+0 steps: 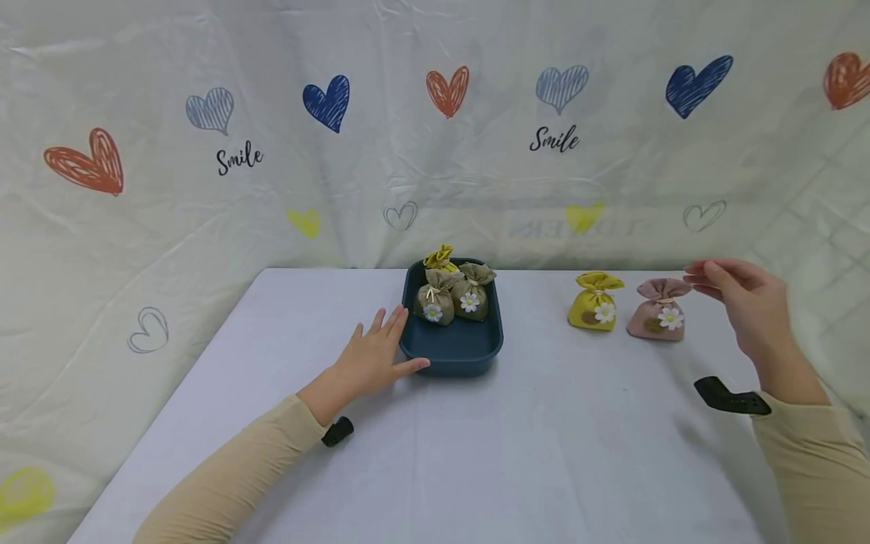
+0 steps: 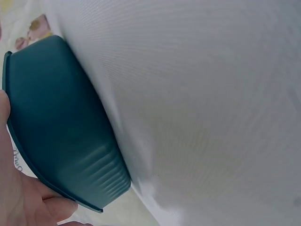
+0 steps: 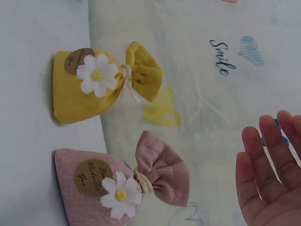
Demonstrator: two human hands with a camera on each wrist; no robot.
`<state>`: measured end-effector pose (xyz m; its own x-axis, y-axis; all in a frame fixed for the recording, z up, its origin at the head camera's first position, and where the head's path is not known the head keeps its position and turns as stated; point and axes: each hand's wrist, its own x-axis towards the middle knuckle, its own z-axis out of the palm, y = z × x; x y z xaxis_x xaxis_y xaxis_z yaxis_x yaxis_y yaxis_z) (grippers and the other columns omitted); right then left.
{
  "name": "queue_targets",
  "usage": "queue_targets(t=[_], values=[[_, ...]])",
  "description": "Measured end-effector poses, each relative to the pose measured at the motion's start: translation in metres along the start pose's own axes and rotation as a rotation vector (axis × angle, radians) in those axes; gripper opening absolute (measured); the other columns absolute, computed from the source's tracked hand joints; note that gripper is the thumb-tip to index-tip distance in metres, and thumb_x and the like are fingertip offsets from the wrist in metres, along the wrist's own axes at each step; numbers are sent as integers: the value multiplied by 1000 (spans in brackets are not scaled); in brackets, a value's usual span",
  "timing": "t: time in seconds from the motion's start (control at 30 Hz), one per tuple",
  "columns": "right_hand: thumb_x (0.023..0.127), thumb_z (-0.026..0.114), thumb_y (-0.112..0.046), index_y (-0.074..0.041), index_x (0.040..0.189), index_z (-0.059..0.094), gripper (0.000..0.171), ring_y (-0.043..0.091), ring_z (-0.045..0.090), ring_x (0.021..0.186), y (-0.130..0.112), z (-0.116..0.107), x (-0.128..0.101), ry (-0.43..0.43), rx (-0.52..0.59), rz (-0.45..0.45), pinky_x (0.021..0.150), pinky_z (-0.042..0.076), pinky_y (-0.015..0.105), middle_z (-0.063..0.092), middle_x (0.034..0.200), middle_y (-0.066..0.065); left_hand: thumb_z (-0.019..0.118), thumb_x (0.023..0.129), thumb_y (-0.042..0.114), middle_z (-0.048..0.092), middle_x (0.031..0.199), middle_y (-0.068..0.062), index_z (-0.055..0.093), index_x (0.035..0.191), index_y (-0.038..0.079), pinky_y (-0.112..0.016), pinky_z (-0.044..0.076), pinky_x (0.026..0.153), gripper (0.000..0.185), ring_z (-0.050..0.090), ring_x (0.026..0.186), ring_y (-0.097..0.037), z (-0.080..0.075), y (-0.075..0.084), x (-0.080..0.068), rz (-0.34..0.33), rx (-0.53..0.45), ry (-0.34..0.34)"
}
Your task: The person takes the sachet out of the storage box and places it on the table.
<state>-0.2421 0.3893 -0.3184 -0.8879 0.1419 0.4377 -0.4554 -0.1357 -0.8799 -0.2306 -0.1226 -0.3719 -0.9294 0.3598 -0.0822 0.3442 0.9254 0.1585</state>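
Observation:
My left hand (image 1: 372,353) rests on the left rim of a dark teal basin (image 1: 451,358), fingers straight and thumb at its near corner. Inside the basin, toward its far end, sit two grey-brown sachets (image 1: 436,296) with white flowers and a yellow sachet (image 1: 442,258) partly hidden behind them. My right hand (image 1: 753,302) is raised just right of a pink sachet (image 1: 656,311), its fingers loosely bent with nothing held. Left of the pink one stands another yellow sachet (image 3: 84,101). Both have tied necks, white flowers and round brown labels.
A white cloth covers the table (image 1: 544,453). Behind it hangs a pale curtain (image 1: 435,166) printed with hearts and "Smile". The basin stands near the table's far edge, left of the two standing sachets. A black strap (image 1: 731,397) is on the right wrist.

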Motion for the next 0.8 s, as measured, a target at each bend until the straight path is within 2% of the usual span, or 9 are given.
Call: queue_targets(t=[0.17, 0.4, 0.63, 0.7, 0.8], values=[[102, 61, -1, 1, 105, 76, 16, 6, 73, 85, 3, 13, -1, -31, -106, -3, 79, 53, 12, 77, 94, -3, 48, 96, 73, 10, 171, -8, 11, 166, 7, -66, 16, 118, 103, 7, 156, -36, 0, 0, 0, -3, -13, 0], [105, 58, -6, -7, 108, 76, 18, -1, 69, 86, 4, 32, 0, -82, -425, -24, 78, 51, 9, 74, 95, -15, 48, 96, 74, 9, 171, -7, 11, 166, 8, -66, 16, 118, 103, 8, 156, -36, 2, 0, 1, -4, -19, 0], [104, 58, -4, -7, 108, 74, 16, -2, 69, 84, 2, 50, 4, -181, -461, -12, 73, 53, 11, 74, 96, -14, 49, 96, 73, 9, 171, -8, 11, 166, 8, -66, 15, 118, 103, 8, 156, -36, 1, 0, 1, -5, -20, 6], [105, 58, -5, -7, 108, 74, 16, -3, 68, 86, 2, 55, 5, -194, -491, -9, 74, 53, 10, 73, 97, -16, 50, 96, 73, 10, 171, -8, 11, 166, 8, -66, 15, 118, 103, 7, 156, -36, 0, 1, 0, -5, -24, 5], [105, 58, -5, -3, 109, 73, 15, -2, 68, 89, 3, 63, 5, -221, -493, -26, 77, 52, 10, 73, 97, -15, 50, 96, 73, 9, 171, -8, 11, 166, 8, -65, 14, 119, 103, 7, 156, -36, 0, 1, 0, -7, -28, 0]])
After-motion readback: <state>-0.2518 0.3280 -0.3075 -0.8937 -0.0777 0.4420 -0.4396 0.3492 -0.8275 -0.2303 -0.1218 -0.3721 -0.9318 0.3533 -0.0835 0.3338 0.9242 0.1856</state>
